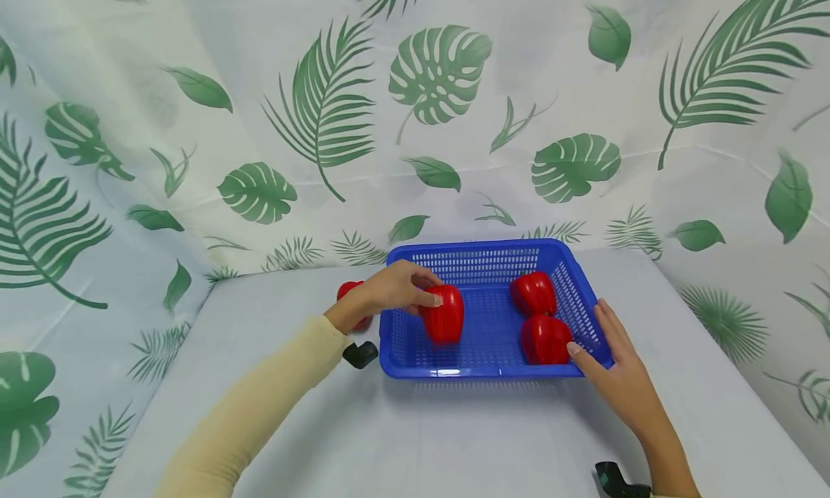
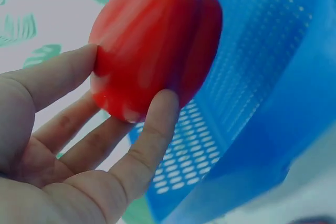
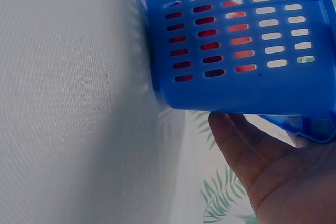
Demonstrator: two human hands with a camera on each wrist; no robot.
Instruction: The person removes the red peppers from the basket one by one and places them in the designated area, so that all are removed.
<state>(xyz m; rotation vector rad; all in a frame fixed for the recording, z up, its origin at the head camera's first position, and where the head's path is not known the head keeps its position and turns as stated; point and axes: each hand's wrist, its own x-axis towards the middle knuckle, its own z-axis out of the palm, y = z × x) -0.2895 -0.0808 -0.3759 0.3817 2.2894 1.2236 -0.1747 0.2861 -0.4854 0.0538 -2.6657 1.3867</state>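
My left hand (image 1: pixel 403 289) pinches a red bell pepper (image 1: pixel 444 314) between thumb and fingers, over the left part of a blue plastic basket (image 1: pixel 489 372). The left wrist view shows the fingertips pressed against the glossy lower part of this bell pepper (image 2: pixel 152 45), its stem end pointing away. My right hand (image 1: pixel 619 368) holds the basket's right front corner, with the thumb over the rim and the fingers along the outer wall (image 3: pixel 247 90). Two more red bell peppers (image 1: pixel 534 293) lie inside at the right, one behind the other.
Another red bell pepper (image 1: pixel 363 323) lies on the white table (image 1: pixel 311 426) left of the basket, partly hidden behind my left wrist. A leaf-patterned curtain (image 1: pixel 441 152) hangs behind the table and along both sides.
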